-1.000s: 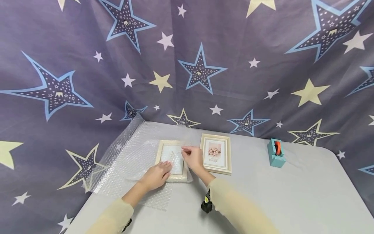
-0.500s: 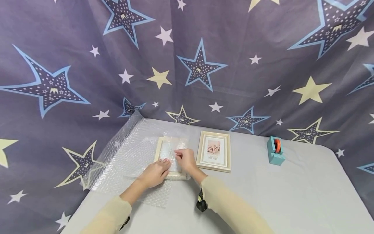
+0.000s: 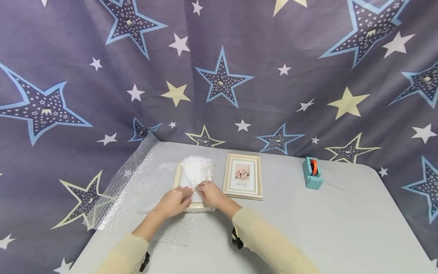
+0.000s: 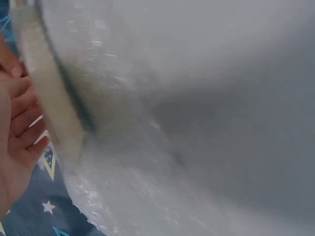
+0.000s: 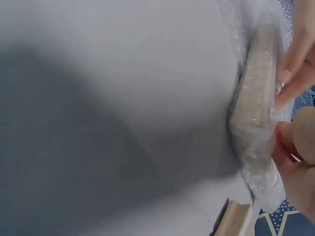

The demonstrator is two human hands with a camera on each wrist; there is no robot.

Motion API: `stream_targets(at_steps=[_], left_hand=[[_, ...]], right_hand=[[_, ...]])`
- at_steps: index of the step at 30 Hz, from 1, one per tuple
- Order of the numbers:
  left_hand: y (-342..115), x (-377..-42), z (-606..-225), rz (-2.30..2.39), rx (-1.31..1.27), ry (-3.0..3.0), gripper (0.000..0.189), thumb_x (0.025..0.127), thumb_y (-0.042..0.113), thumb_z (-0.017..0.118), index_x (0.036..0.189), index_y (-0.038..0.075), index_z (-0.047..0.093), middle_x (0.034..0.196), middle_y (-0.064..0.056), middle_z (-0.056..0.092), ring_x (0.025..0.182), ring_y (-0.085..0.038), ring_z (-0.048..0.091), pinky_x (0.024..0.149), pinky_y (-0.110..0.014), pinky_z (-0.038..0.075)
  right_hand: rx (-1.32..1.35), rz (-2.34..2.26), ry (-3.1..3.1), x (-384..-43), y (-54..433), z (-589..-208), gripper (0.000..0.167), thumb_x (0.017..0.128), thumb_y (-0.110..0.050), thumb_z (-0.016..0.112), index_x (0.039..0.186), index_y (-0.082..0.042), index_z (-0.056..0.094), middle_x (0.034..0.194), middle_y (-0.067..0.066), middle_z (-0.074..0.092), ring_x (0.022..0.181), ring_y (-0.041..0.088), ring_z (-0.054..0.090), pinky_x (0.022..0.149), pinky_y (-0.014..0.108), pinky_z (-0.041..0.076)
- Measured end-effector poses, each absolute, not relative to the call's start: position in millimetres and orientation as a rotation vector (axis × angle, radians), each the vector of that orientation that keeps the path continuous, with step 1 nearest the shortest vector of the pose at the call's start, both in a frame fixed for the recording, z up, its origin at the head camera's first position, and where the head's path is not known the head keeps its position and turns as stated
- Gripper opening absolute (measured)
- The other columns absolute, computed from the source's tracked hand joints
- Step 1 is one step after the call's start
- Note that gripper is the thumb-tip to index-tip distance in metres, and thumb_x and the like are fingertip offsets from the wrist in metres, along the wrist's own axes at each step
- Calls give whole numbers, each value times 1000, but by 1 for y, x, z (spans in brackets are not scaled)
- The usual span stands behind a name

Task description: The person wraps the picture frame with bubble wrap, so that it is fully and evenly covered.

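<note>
Left hand (image 3: 173, 201), fingers loosely extended, rests on the wrapped frame (image 3: 199, 207); right hand (image 3: 213, 196) pinches its bubble wrap (image 3: 196, 169); at three o'clock, another frame (image 3: 242, 177), then, farther, a tape dispenser (image 3: 313, 180)

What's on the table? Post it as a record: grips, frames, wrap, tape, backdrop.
left grip: fingers resting on left frame, over the wrap
right grip: pinching wrap over left frame
left frame: flat, pale border, mostly covered; left edge looks uncovered
wrap: clear bubble sheet, folded over left frame, spread out to its left
right frame: flat, unwrapped, pink flower picture
tape: orange roll in teal dispenser, right of both frames
table: pale grey
backdrop: star-print cloth
</note>
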State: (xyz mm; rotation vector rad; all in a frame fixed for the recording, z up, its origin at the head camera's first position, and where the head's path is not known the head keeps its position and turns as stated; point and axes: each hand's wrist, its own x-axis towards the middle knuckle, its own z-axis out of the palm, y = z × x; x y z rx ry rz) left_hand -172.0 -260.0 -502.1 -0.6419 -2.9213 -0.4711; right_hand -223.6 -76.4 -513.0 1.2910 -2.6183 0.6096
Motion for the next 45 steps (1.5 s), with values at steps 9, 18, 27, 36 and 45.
stream_targets(at_steps=[9,18,27,36,45], left_hand=[[-249,-205,-498,-310,-611,-2914,46,92,18,60,129,-8,54,135,-23,57,131,-38,51,112,-49,41],[-262,-211,-505,-214,-590,-3057,47,93,23,59,132,-4,54,139,-20,54,131,-35,51,111,-52,40],[-263,-215,-512,-207,-616,-3041,49,94,25,59,133,-3,53,141,-20,52,133,-34,50,110,-54,39],[-259,-218,-510,-172,-650,-3012,49,93,24,60,132,-4,53,140,-20,54,131,-33,52,108,-55,40],[-260,-216,-511,-191,-629,-3043,49,95,26,58,134,-2,52,142,-18,52,132,-33,51,110,-55,38]], right_hand=[[1266,433,-2731,-220,-73,-511,27,91,-3,57,116,-5,68,115,11,71,113,22,65,105,29,50],[1361,557,-2782,-215,-72,-508,33,92,-5,55,125,-3,63,129,12,64,124,23,60,109,30,46],[1265,779,-2805,-218,-46,-503,38,92,-2,57,130,-4,59,138,10,58,133,24,52,115,34,40],[1286,641,-2799,-221,-35,-515,36,93,-11,59,129,-5,60,142,9,54,137,25,47,118,38,36],[1352,515,-2824,-223,-47,-505,44,92,-16,62,134,-4,55,146,10,50,141,27,42,120,43,32]])
